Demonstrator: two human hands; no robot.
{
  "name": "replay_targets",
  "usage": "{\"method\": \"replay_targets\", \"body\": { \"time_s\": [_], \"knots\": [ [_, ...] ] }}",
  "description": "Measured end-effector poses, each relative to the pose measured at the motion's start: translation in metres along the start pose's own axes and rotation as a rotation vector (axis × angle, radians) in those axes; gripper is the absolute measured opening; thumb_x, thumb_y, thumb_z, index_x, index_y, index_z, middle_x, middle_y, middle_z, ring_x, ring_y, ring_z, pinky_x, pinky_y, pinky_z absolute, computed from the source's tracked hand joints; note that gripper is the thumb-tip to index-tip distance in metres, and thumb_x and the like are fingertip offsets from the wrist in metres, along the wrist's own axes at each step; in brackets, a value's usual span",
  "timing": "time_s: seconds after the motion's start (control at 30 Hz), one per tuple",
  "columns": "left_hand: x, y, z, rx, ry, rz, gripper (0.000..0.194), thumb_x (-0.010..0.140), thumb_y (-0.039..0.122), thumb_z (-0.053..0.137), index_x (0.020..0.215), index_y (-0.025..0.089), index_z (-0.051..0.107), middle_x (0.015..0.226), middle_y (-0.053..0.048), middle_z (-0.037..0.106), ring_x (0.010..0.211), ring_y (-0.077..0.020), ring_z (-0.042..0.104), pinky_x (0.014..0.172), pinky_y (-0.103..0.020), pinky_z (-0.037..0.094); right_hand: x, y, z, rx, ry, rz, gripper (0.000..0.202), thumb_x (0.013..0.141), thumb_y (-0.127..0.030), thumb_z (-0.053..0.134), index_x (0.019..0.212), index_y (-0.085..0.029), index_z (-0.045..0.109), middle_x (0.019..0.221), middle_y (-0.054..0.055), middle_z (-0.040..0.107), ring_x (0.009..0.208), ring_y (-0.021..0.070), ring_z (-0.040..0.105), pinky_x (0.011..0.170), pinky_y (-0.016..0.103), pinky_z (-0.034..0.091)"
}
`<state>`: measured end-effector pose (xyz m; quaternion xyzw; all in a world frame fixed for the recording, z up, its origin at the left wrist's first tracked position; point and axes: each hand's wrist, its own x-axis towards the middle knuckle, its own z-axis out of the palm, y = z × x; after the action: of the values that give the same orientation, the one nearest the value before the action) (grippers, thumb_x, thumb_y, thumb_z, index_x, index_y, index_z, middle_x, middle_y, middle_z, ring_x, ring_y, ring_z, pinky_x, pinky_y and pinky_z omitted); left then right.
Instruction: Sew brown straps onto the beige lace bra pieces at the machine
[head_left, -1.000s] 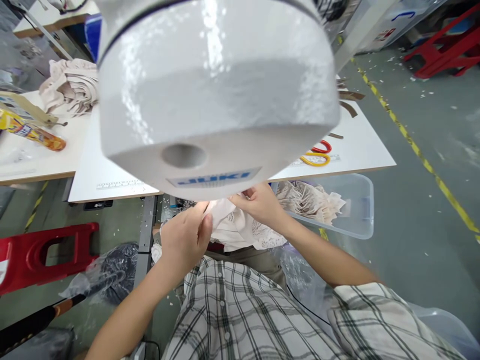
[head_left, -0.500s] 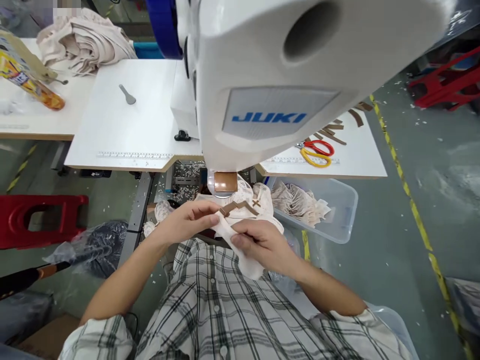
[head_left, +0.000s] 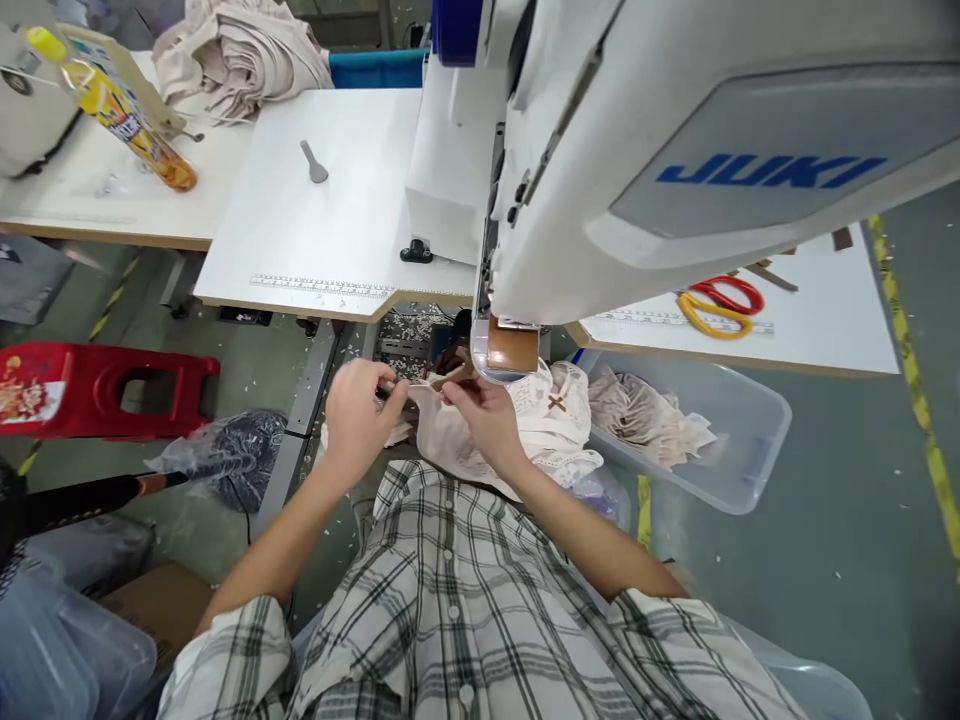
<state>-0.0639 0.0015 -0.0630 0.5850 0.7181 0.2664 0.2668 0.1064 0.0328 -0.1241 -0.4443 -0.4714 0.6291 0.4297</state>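
Observation:
My left hand [head_left: 358, 410] pinches the left end of the top edge of a cream fabric piece [head_left: 439, 430]. My right hand [head_left: 487, 420] grips the same edge between thumb and fingers, a short way to the right. A brown strip [head_left: 459, 368] shows just above the right fingers; whether it is joined to the fabric, I cannot tell. Both hands are in front of and below the head of a white sewing machine [head_left: 600, 200], left of its tan plate [head_left: 513, 348]. Beside the right hand lies cream lace fabric [head_left: 555, 430] with a small brown bow.
Red-and-yellow scissors [head_left: 716, 308] and brown strips [head_left: 772, 275] lie on the table's right part. A clear bin [head_left: 750, 480] holds pleated cream fabric [head_left: 649, 415]. To the left are a grey tool [head_left: 313, 162], a drink bottle [head_left: 120, 120], piled fabric [head_left: 240, 60] and a red stool [head_left: 112, 390].
The view has shifted, so the machine appears further right. My hands have moved up to the fabric's top edge, and the cream piece now hangs below them, with the brown strip behind.

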Motion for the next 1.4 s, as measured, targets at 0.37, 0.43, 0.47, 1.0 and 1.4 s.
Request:
{"method": "replay_targets", "body": {
  "time_s": [0.37,0.43,0.47,1.0,1.4],
  "knots": [
    [-0.008,0.011,0.055,-0.48,-0.199,-0.083,0.032,0.094,0.041,0.049,0.086,0.016,0.067,0.074,-0.001,0.061,0.067,-0.0126,0.051,0.062,-0.024,0.04,-0.025,0.013,-0.045,-0.765,0.059,-0.562,0.014,0.089,-0.035,0.064,0.096,-0.025,0.07,0.094,0.007,0.069,0.093,0.0236,0.065,0.083,0.042,0.056],
    [-0.012,0.019,0.048,-0.379,-0.208,0.012,0.032,0.095,0.039,0.047,0.081,0.017,0.066,0.069,0.0,0.059,0.065,-0.0124,0.05,0.062,-0.024,0.039,-0.026,0.003,-0.048,-0.755,0.059,-0.566,0.02,0.091,-0.035,0.063,0.107,-0.026,0.069,0.095,0.006,0.07,0.086,0.0212,0.066,0.08,0.039,0.057],
    [-0.014,0.023,0.045,-0.366,-0.232,0.034,0.033,0.096,0.039,0.046,0.08,0.017,0.066,0.068,0.0,0.059,0.065,-0.0125,0.051,0.063,-0.024,0.04,-0.025,0.0,-0.048,-0.76,0.046,-0.561,0.024,0.092,-0.036,0.061,0.113,-0.026,0.069,0.101,0.007,0.071,0.084,0.0204,0.067,0.08,0.038,0.058],
    [-0.001,0.033,0.062,-0.307,-0.244,-0.066,0.037,0.092,0.05,0.051,0.074,0.019,0.057,0.065,0.001,0.057,0.063,-0.0135,0.051,0.059,-0.022,0.04,-0.004,-0.002,-0.087,-0.963,-0.23,-0.646,0.025,0.097,-0.035,0.049,0.103,-0.028,0.073,0.107,0.003,0.074,0.1,0.0165,0.067,0.087,0.03,0.055],
    [0.008,0.013,0.059,-0.237,-0.377,-0.011,0.048,0.084,0.066,0.051,0.073,0.022,0.067,0.065,-0.002,0.066,0.06,-0.0209,0.061,0.059,-0.03,0.049,0.094,-0.125,-0.317,-1.502,0.194,-0.087,0.023,0.085,-0.017,0.06,0.107,-0.01,0.065,0.094,0.016,0.069,0.088,0.0226,0.063,0.08,0.029,0.045]
  ]
}}
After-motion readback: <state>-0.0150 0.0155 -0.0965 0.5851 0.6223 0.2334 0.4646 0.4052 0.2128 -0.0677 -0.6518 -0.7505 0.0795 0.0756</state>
